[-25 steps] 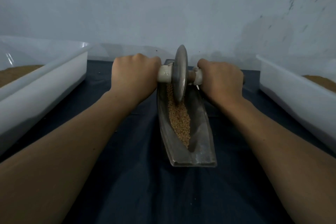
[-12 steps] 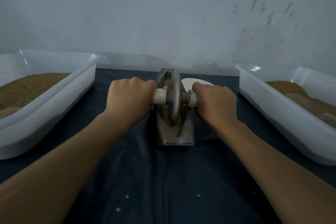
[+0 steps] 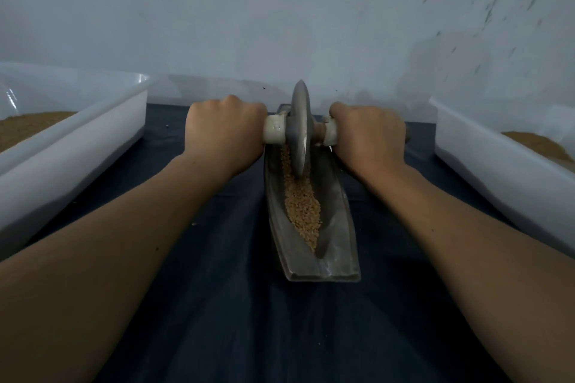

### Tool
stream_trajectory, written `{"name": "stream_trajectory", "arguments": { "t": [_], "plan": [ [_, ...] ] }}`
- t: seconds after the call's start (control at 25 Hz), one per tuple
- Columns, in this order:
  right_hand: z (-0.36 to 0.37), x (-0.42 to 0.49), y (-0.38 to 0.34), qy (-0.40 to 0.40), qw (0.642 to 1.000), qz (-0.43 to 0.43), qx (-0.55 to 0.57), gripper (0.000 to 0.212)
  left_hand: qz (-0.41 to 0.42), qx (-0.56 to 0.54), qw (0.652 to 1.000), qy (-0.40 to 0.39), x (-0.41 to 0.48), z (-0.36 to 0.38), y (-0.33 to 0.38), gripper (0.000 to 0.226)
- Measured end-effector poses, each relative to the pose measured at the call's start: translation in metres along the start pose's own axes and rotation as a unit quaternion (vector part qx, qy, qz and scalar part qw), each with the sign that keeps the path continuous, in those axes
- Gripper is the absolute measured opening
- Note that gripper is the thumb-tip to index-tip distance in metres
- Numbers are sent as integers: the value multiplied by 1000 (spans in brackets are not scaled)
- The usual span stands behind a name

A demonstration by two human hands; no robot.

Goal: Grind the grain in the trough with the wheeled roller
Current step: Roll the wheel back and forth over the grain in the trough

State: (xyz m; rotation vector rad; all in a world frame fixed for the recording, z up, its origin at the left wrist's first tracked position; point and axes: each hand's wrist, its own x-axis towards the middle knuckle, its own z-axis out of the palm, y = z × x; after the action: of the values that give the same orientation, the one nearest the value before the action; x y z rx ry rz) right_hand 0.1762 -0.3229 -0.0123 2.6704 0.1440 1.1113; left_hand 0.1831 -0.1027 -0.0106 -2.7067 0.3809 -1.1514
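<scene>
I see the wheeled roller (image 3: 300, 130) has run from the near half of the trough (image 3: 340, 227) back out to its far end, baring a long strip of grain (image 3: 303, 208) behind it.

The wheeled roller (image 3: 300, 130) upright in its metal trough (image 3: 342, 227).
Its grey disc stands on edge in the far half of the long, narrow trough, pale handles out to either side; tan grain (image 3: 303, 208) lies along the groove, mostly nearer than the disc.
</scene>
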Motion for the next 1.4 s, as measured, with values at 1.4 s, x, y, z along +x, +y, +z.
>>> {"name": "stream_trajectory", "arguments": {
  "t": [1.4],
  "plan": [
    [-24,-5,2,-112,992,-14,58,5,28,-112,916,-385,33,-19,-12,16]
  ]
}}
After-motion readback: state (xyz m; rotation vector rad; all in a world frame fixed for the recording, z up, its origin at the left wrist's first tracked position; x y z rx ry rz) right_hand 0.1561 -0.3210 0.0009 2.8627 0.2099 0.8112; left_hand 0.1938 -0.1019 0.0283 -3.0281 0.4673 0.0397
